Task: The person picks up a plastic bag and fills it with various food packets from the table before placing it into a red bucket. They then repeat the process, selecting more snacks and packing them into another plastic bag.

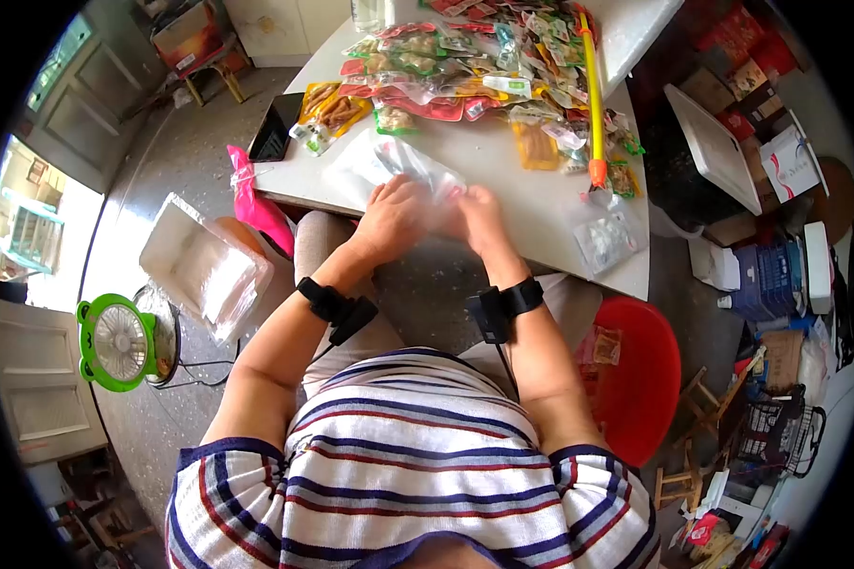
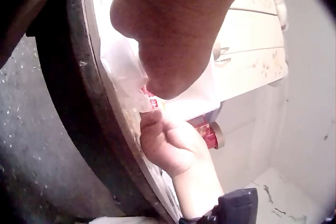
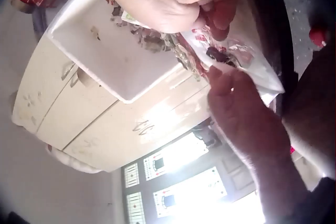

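Observation:
A clear plastic bag [image 1: 365, 163] with small packets inside lies at the table's near edge. The left hand [image 1: 392, 220] pinches its near side; in the right wrist view the left thumb and finger [image 3: 239, 103] hold the bag's rim. The right hand [image 1: 482, 223] grips the bag's right end, its fingers curled, close to the left hand. In the left wrist view the right hand [image 2: 176, 145] pinches the whitish plastic [image 2: 123, 71]. Red-printed and dark packets [image 3: 223, 55] show through the bag in the right wrist view. The right fingertips are partly hidden.
Many snack packets [image 1: 465, 57] are heaped across the table's far side. A yellow stick [image 1: 593, 95] lies at the right, above another clear bag [image 1: 605, 237]. A black phone [image 1: 275, 128] and pink bag [image 1: 256, 204] are left. A foam box [image 1: 199, 261] and red basin [image 1: 640, 379] flank the person.

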The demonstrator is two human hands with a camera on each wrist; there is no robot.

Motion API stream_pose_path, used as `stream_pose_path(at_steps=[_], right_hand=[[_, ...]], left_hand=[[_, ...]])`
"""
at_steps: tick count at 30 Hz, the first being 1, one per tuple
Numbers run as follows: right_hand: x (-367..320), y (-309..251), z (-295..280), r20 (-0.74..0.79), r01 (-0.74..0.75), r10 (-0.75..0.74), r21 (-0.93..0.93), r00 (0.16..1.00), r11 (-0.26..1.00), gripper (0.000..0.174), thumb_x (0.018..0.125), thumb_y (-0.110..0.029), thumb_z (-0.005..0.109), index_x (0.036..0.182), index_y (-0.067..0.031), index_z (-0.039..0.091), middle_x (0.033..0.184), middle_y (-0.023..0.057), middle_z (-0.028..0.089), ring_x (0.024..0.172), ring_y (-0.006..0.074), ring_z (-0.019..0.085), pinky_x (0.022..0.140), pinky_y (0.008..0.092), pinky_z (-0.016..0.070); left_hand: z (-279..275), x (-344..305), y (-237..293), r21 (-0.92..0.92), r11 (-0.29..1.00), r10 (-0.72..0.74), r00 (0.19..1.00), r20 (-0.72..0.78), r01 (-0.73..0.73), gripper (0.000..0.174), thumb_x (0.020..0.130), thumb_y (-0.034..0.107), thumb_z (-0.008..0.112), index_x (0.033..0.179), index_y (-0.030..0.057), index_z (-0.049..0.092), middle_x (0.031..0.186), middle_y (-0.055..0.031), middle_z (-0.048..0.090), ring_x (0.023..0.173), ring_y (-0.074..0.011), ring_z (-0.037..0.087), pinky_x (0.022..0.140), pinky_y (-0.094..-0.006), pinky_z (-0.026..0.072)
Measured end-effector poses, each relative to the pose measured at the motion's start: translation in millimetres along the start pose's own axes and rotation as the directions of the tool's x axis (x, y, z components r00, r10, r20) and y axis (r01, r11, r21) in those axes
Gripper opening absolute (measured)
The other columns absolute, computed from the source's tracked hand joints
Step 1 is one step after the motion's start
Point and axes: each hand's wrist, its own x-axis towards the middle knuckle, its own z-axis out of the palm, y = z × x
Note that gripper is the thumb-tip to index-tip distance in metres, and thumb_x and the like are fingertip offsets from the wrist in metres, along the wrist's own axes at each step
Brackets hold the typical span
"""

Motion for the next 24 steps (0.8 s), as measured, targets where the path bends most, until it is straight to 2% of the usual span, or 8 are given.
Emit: stream_pose_path(at_steps=[4, 5, 8, 11, 14, 15, 20, 24], right_hand=[[8, 6, 16, -0.019, 0.072, -0.074, -0.065, 0.997, 0.995, 0.01, 0.073, -0.006, 0.047, 0.078, 0.0006, 0.052, 0.07, 0.0056, 0.053, 0.06, 0.0117, 0.051, 0.052, 0.0236, 0.0423], [5, 2, 16, 0.02, 0.014, -0.016, 0.105, 1.0, 0.994, 0.011, 0.073, -0.004, 0.046, 0.081, 0.0015, 0.052, 0.073, 0.0074, 0.054, 0.065, 0.0142, 0.053, 0.057, 0.0256, 0.0431], [-6, -8, 17, -0.088, 0.056, -0.059, -0.033, 0.994, 0.998, 0.013, 0.074, -0.005, 0.045, 0.083, 0.0031, 0.051, 0.076, 0.0109, 0.055, 0.069, 0.0202, 0.054, 0.062, 0.0292, 0.0432], [6, 9, -16, -0.076, 0.355, -0.54, -0.676, 0.838, 0.646, 0.016, 0.078, -0.011, 0.047, 0.086, 0.0019, 0.05, 0.078, 0.0111, 0.054, 0.076, 0.0202, 0.051, 0.067, 0.0302, 0.0406], [4, 10, -24, 0.012, 0.396, -0.656, -0.806, 0.755, 0.441, 0.018, 0.078, -0.014, 0.048, 0.086, 0.0016, 0.05, 0.081, 0.0171, 0.053, 0.076, 0.028, 0.051, 0.066, 0.0332, 0.0402], [3, 10, -21, 0.018, 0.469, -0.703, -0.757, 0.711, 0.456, 0.008, 0.072, -0.003, 0.044, 0.076, 0.0026, 0.047, 0.071, 0.0204, 0.05, 0.068, 0.0375, 0.047, 0.059, 0.0391, 0.0385], [0, 3, -19, 0.047, 0.49, -0.707, -0.752, 0.706, 0.44, 0.008, 0.073, -0.006, 0.044, 0.073, 0.0015, 0.044, 0.07, 0.0194, 0.047, 0.067, 0.037, 0.045, 0.057, 0.0391, 0.0369], [4, 10, -23, 0.06, 0.503, -0.68, -0.721, 0.73, 0.477, 0.013, 0.077, -0.011, 0.045, 0.075, 0.002, 0.047, 0.068, 0.0181, 0.048, 0.064, 0.0331, 0.045, 0.058, 0.0348, 0.0376]], left_hand=[[17, -5, -13, -0.029, 0.999, 0.032, 0.996, -0.086, -0.035, 0.009, 0.064, 0.005, 0.053, 0.071, 0.005, 0.047, 0.098, -0.0117, 0.048, 0.098, -0.032, 0.041, 0.083, -0.0396, 0.0328], [17, -2, -15, -0.047, 0.998, 0.034, 0.994, -0.103, -0.039, 0.009, 0.064, 0.005, 0.053, 0.071, 0.005, 0.047, 0.096, -0.0116, 0.049, 0.098, -0.0316, 0.042, 0.082, -0.0395, 0.0332], [10, -3, -24, 0.007, 0.998, 0.055, 0.997, -0.061, -0.055, 0.01, 0.065, 0.007, 0.054, 0.072, 0.0052, 0.048, 0.088, -0.0111, 0.051, 0.09, -0.0293, 0.046, 0.078, -0.0374, 0.0366], [-1, 11, -29, -0.047, 0.993, -0.107, 0.992, -0.061, 0.104, 0.012, 0.065, 0.009, 0.056, 0.072, 0.0046, 0.049, 0.081, -0.0107, 0.052, 0.083, -0.0279, 0.048, 0.073, -0.0357, 0.0385], [-9, 48, -40, 0.072, 0.989, -0.116, 0.981, -0.156, 0.129, 0.014, 0.066, 0.013, 0.055, 0.076, 0.0043, 0.05, 0.079, -0.0115, 0.051, 0.08, -0.0291, 0.048, 0.069, -0.0369, 0.039], [-8, 63, -48, 0.146, 0.979, -0.119, 0.98, -0.157, 0.142, 0.015, 0.066, 0.014, 0.054, 0.077, 0.0044, 0.05, 0.081, -0.0117, 0.051, 0.08, -0.0297, 0.047, 0.069, -0.0377, 0.0389], [12, 125, -95, 0.478, 0.858, -0.104, 0.976, -0.193, 0.186, 0.021, 0.066, 0.016, 0.048, 0.084, 0.0092, 0.054, 0.091, -0.01, 0.05, 0.093, -0.0264, 0.045, 0.075, -0.0391, 0.0383], [17, 146, -115, 0.616, 0.77, -0.248, 0.967, 0.052, 0.165, 0.023, 0.063, 0.019, 0.054, 0.084, 0.0107, 0.057, 0.095, -0.0099, 0.051, 0.097, -0.026, 0.044, 0.078, -0.0373, 0.0376]])
